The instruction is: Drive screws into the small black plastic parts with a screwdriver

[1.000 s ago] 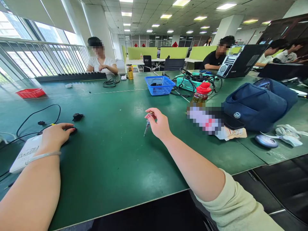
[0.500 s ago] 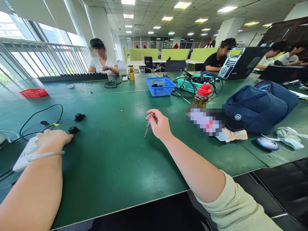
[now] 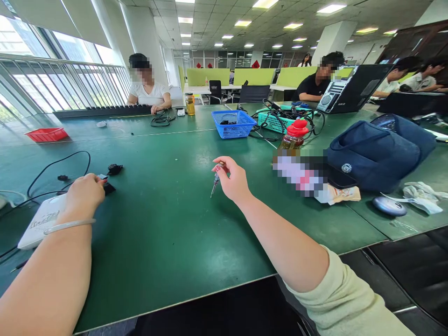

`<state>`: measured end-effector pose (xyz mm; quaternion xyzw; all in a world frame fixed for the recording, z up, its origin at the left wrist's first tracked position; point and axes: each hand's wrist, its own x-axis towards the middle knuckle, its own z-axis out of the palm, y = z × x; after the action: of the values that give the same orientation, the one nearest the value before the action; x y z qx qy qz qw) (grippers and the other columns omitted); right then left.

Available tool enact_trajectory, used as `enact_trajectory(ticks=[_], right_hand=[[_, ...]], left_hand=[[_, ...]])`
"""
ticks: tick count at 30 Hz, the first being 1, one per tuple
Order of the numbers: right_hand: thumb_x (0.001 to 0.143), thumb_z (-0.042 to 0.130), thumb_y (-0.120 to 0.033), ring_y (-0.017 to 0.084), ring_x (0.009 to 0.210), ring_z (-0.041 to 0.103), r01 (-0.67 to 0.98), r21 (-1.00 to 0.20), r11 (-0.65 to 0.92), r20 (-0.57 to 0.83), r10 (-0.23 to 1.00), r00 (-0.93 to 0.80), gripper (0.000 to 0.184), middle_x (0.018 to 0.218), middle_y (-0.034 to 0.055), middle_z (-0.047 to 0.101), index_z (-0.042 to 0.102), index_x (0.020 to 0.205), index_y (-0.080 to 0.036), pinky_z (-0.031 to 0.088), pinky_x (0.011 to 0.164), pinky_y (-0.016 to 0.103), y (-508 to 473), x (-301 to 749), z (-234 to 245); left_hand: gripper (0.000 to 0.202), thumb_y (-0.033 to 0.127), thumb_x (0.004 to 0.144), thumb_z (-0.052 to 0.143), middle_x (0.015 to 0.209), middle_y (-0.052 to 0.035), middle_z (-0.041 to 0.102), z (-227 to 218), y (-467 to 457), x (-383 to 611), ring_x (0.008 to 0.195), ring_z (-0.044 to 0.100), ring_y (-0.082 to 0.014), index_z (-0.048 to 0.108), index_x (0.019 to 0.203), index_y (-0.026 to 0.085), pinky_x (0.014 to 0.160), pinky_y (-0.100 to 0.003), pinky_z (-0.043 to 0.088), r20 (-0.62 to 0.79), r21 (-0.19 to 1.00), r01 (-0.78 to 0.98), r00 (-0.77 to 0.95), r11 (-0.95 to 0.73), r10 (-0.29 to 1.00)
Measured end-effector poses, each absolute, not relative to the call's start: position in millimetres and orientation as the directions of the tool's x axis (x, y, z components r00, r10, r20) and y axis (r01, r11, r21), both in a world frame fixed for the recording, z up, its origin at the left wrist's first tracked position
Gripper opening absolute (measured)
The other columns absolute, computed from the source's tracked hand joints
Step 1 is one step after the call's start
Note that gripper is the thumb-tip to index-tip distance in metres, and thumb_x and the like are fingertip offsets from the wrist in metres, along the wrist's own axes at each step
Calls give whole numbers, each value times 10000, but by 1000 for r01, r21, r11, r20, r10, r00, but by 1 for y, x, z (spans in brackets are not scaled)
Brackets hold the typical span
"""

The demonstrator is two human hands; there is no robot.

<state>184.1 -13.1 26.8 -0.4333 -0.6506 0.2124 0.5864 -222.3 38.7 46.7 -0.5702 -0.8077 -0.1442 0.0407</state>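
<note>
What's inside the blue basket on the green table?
Small black pieces lie inside the blue basket. Its sides cover most of the bottom, so I can't see what's underneath.

Tabletop: dark green, pale seam line toward far edge.
Slim tool, in right hand: silvery-grey shaft, brownish top.
Sleeve, right arm, over near edge: pale yellowish green.
Bracelet, left wrist: milky white.
Flat box: white, grey lettering.
Lump, beyond left hand: black.
Red basket, far edge, left stretch: plain red.
Blue basket, toward far edge: bright blue, lattice-patterned walls.
Green basket, beside it: turquoise green, perforated pattern.
Bottle: red lid, amber contents.
Bag: navy, round whitish emblem.
Mouse, toward near edge: silvery blue.
</note>
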Motion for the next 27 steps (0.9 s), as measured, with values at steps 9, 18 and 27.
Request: enact_trajectory(ticks=[9, 18, 27], right_hand=[[899, 491, -218, 174, 815, 702, 309, -785, 536, 579, 813, 62, 163, 870, 17, 725, 611, 1006, -245, 558, 781, 357, -12, 184, 27], [905, 493, -222, 165, 812, 693, 311, -784, 538, 580, 813, 55, 162, 871, 24, 717, 612, 1014, -230, 553, 790, 345, -12, 184, 26], [860, 573, -193, 145, 817, 657, 344, -741, 577, 553, 814, -176, 326, 913, 3, 707, 565, 1181, -252, 531, 856, 342, -14, 182, 28]], left_hand=[[541, 354, 930, 471, 1328, -230, 614, 39, 39, -218, 1239, 557, -397, 453, 1403, 90, 993, -487, 445, 165, 114, 947, -318, 302, 934], [632, 467, 911, 492, 1304, -210, 635, 33, 45, -229, 1172, 600, -370, 428, 1442, 129, 942, -464, 475, 106, 89, 931, -363, 355, 926], [532, 434, 927, 493, 1159, -140, 699, 57, 15, -130, 1162, 555, -339, 513, 1372, 144, 980, -442, 451, 397, 51, 999, -14, -7, 918]])
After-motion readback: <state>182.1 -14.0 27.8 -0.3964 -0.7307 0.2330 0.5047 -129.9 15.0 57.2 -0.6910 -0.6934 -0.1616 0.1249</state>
